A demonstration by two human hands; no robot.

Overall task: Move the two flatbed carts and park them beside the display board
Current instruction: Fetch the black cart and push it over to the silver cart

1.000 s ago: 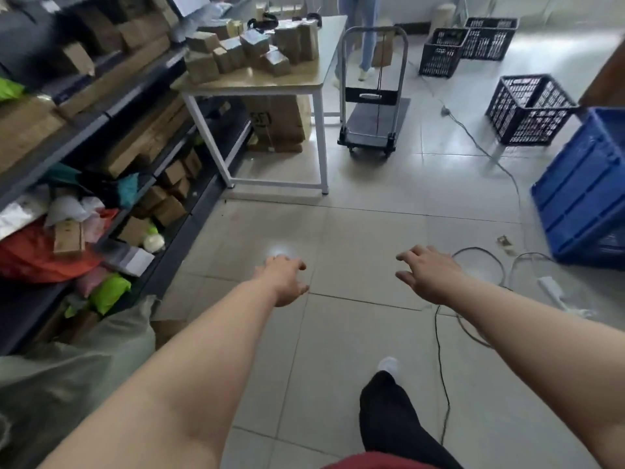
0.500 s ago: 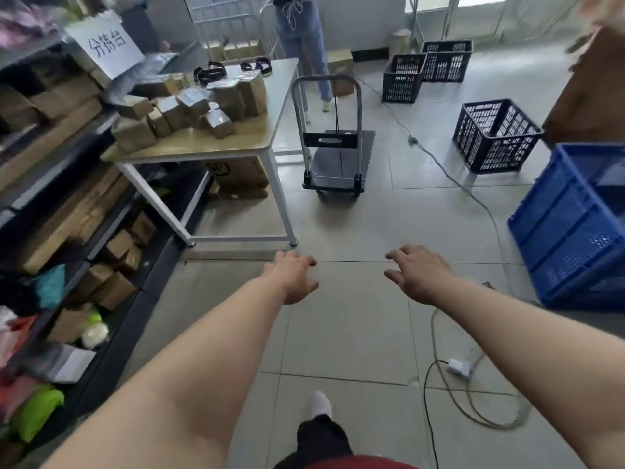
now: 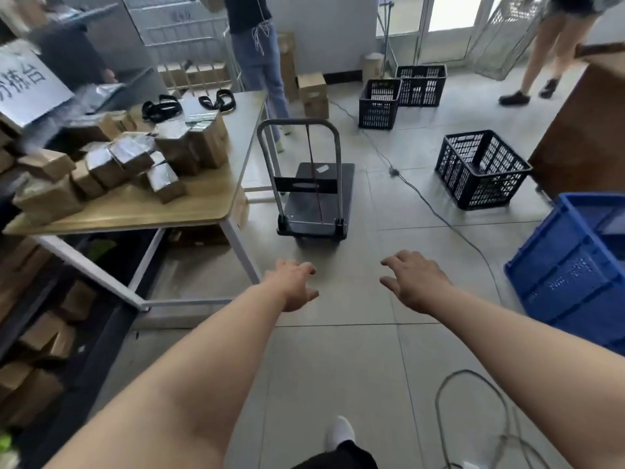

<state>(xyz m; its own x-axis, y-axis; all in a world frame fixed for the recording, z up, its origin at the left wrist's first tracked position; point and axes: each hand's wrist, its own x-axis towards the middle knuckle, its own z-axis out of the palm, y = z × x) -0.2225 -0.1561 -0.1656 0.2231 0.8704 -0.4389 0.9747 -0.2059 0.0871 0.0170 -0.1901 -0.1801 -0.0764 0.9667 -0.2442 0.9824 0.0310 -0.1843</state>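
Observation:
One flatbed cart (image 3: pixel 318 198) stands on the tiled floor ahead, just right of the wooden table. It has a dark deck and a grey upright push handle (image 3: pixel 297 125) facing me. My left hand (image 3: pixel 292 284) and my right hand (image 3: pixel 411 282) reach forward, palms down, fingers loosely apart, both empty. They hover short of the cart's near edge, touching nothing. I see no second cart and no display board.
A wooden table (image 3: pixel 203 206) piled with parcels stands left, shelving beyond it. Black crates (image 3: pixel 482 169) and a blue crate (image 3: pixel 575 265) sit right. A cable (image 3: pixel 439 214) crosses the floor. Two people stand at the back, one (image 3: pixel 258 59) behind the cart.
I have walked forward: the cart, table and crates are closer and larger in view. Both hands stay outstretched and empty.

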